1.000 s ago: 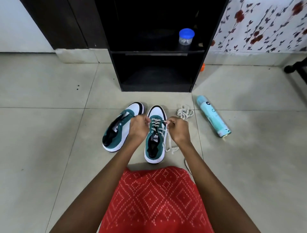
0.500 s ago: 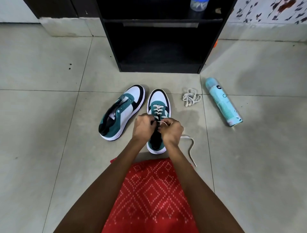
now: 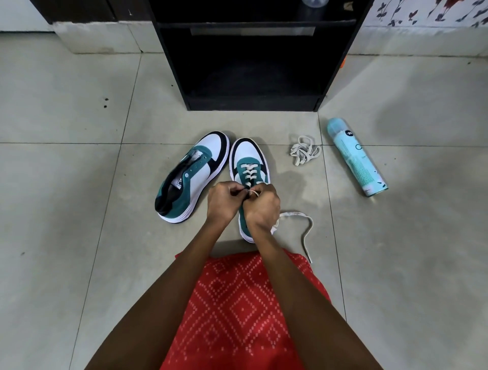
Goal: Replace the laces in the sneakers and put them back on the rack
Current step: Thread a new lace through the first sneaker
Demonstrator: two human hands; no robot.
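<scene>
Two green, white and black sneakers stand on the tiled floor. The right sneaker (image 3: 248,163) has a white lace (image 3: 303,224) threaded through its front eyelets; a loose end trails on the floor to its right. My left hand (image 3: 224,202) and my right hand (image 3: 261,208) meet over its tongue, and each pinches the lace. The hands hide the shoe's middle. The left sneaker (image 3: 192,174) lies tilted, without a lace. A bundled white lace (image 3: 303,151) rests on the floor to the right. The black rack (image 3: 250,103) stands just beyond the shoes.
A light blue spray can (image 3: 355,158) lies on the floor at the right. A jar (image 3: 314,3) sits on the rack's upper shelf. My red patterned garment (image 3: 243,311) fills the lower middle. A low ledge runs along the back wall.
Compared with a second ago, my hands have moved back along the right sneaker toward its tongue, and a lace end now trails on the floor. The view has tilted downward.
</scene>
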